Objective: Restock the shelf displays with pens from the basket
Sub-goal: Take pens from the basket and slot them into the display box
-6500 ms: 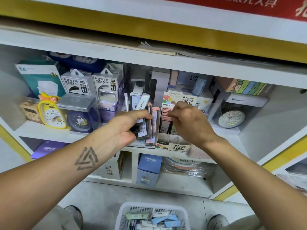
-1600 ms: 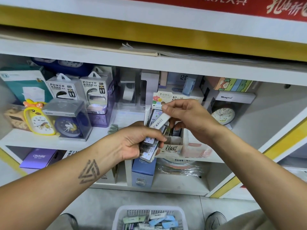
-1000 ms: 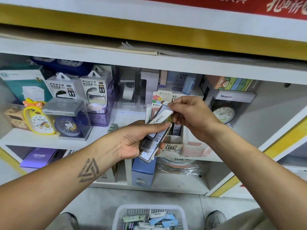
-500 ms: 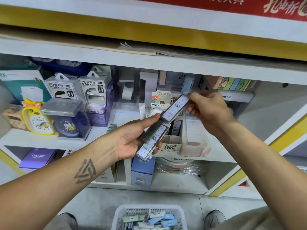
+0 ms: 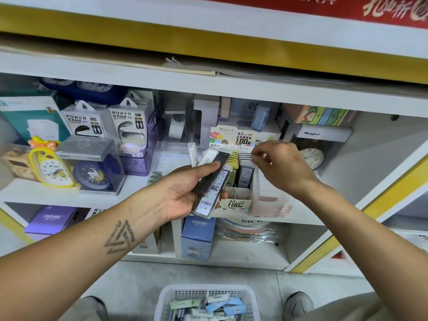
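Packs (image 5: 214,181) of leads sit fanned in my left hand (image 5: 185,193), thumb clamped across them, at centre frame. My right hand (image 5: 281,166) at 2 o'clock reaches its curled fingertips into the display box (image 5: 236,203); what they pinch, I cannot tell. Basket (image 5: 165,297) at 6 o'clock.

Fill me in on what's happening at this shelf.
A person is restocking a cardboard display box on the shelf. The left hand grips a stack of slim packs in front of the box. The right hand is at the top of the packs standing in the box's right side, fingertips on them; whether it pinches one cannot be told. A white basket holding more packs sits on the floor between the person's shoes.
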The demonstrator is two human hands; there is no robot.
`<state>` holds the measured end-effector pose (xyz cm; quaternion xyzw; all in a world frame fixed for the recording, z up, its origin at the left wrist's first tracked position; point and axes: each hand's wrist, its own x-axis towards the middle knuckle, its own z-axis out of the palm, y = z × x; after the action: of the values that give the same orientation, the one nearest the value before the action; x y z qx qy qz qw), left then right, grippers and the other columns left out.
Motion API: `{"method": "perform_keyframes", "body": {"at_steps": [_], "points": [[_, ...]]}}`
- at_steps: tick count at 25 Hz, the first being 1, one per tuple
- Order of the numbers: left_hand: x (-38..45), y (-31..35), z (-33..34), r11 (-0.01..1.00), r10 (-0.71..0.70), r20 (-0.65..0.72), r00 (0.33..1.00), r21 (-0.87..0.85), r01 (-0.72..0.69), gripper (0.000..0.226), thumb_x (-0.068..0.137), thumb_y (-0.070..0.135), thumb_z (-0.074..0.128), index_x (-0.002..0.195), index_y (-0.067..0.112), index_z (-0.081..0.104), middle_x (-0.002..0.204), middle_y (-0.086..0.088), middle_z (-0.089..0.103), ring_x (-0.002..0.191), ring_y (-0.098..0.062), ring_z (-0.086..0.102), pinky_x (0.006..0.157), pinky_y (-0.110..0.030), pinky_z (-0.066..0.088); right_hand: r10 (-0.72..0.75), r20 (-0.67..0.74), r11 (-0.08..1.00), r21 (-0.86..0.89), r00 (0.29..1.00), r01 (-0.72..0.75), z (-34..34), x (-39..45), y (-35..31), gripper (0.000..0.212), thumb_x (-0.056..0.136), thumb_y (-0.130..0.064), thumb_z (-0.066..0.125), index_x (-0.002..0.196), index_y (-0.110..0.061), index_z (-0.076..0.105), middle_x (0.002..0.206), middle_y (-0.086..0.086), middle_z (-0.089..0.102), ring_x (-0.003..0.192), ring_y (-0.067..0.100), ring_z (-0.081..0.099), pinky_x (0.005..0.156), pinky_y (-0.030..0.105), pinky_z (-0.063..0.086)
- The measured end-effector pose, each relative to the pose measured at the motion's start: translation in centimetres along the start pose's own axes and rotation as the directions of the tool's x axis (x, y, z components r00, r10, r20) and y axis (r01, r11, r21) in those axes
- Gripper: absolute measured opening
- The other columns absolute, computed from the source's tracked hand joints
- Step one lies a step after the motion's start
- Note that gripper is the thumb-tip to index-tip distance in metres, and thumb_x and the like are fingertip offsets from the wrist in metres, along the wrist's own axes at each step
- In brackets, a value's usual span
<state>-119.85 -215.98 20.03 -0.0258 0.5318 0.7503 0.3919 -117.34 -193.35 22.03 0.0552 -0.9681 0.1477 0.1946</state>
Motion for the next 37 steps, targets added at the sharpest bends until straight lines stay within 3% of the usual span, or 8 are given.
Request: {"method": "perform_keyframes", "body": {"at_steps": [5,10,17,21,28,30,33,37], "points": [[0.0,0.1,0.4,1.0,0.022,-0.003,1.0,-0.009,-0.022,0.024,0.089,0.03,0.069,0.102,0.011,0.07,0.078,-0.01,0.071,0.061,-0.023,0.066,0.053,-0.031,0.057,0.174,0.331,0.7,0.62,0.927,-0.353,0.5,0.3,-3.4,0.019,0.09,-0.03,0.072,0.093,-0.012,0.068,0.068,0.001,0.072,0.054,0.014,0.06,0.051,0.026,0.046],[0.1,0.0,0.5,0.992,0.123,-0.025,0.992,-0.017,-0.124,0.028,0.092,0.024,0.067,0.111,0.004,0.069,0.086,-0.016,0.073,0.065,-0.026,0.07,0.057,-0.035,0.06,0.16,0.449,0.475,0.746,0.879,-0.467,0.9,0.5,-4.3,0.018,0.084,-0.006,0.077,0.096,-0.005,0.064,0.065,0.008,0.069,0.049,0.016,0.059,0.047,0.023,0.047],[0.3,0.7,-0.7,0.987,0.157,-0.099,0.983,-0.012,-0.159,0.027,0.094,0.026,0.065,0.1,0.0,0.071,0.078,-0.016,0.071,0.061,-0.024,0.066,0.052,-0.033,0.056,0.268,0.159,0.692,0.655,0.95,-0.304,-1.7,1.4,-1.8,0.009,0.089,-0.003,0.071,0.095,-0.01,0.07,0.067,0.004,0.07,0.053,0.016,0.06,0.05,0.026,0.048],[0.2,0.5,-0.7,0.989,0.141,-0.098,0.985,-0.027,-0.145,0.025,0.093,0.026,0.065,0.096,0.002,0.07,0.075,-0.016,0.069,0.058,-0.024,0.064,0.052,-0.031,0.054,0.095,0.021,0.964,0.248,0.995,-0.097,-1.9,1.0,-0.1,0.015,0.09,-0.019,0.073,0.103,-0.024,0.07,0.081,-0.005,0.067,0.069,0.016,0.064,0.068,0.03,0.052],[0.0,0.0,0.0,0.996,0.088,0.019,0.996,-0.01,-0.087,0.033,0.092,0.027,0.066,0.109,-0.001,0.065,0.079,-0.018,0.067,0.065,-0.026,0.064,0.051,-0.031,0.054,-0.047,0.063,0.995,-0.09,0.997,0.053,-0.3,0.2,-0.3,0.024,0.095,-0.025,0.065,0.119,-0.023,0.069,0.112,-0.003,0.072,0.094,0.021,0.066,0.083,0.038,0.054],[0.0,0.1,0.0,0.997,0.078,0.037,0.996,0.003,-0.078,0.029,0.092,0.027,0.066,0.102,-0.001,0.067,0.079,-0.018,0.067,0.064,-0.026,0.064,0.052,-0.031,0.055,0.071,0.046,0.985,0.156,0.996,-0.078,-0.2,0.5,-1.0,0.021,0.095,-0.028,0.067,0.114,-0.022,0.071,0.098,-0.006,0.073,0.079,0.016,0.066,0.074,0.034,0.054],[0.0,0.1,0.1,0.996,0.081,0.045,0.996,0.037,-0.083,0.029,0.091,0.029,0.067,0.101,0.001,0.068,0.079,-0.018,0.068,0.063,-0.026,0.065,0.053,-0.031,0.056,0.213,0.286,0.67,0.653,0.934,-0.353,0.3,0.7,-3.1,0.023,0.09,-0.03,0.073,0.109,-0.017,0.07,0.085,0.0,0.074,0.061,0.013,0.064,0.053,0.027,0.047],[-0.2,0.0,0.3,0.993,0.077,0.079,0.994,0.088,-0.084,0.033,0.09,0.032,0.068,0.106,0.003,0.067,0.08,-0.018,0.068,0.064,-0.026,0.064,0.054,-0.032,0.055,0.241,0.364,0.537,0.722,0.9,-0.436,0.8,1.0,-4.1,0.026,0.086,-0.017,0.077,0.106,-0.001,0.069,0.076,0.007,0.067,0.057,0.012,0.056,0.051,0.025,0.043]]}}
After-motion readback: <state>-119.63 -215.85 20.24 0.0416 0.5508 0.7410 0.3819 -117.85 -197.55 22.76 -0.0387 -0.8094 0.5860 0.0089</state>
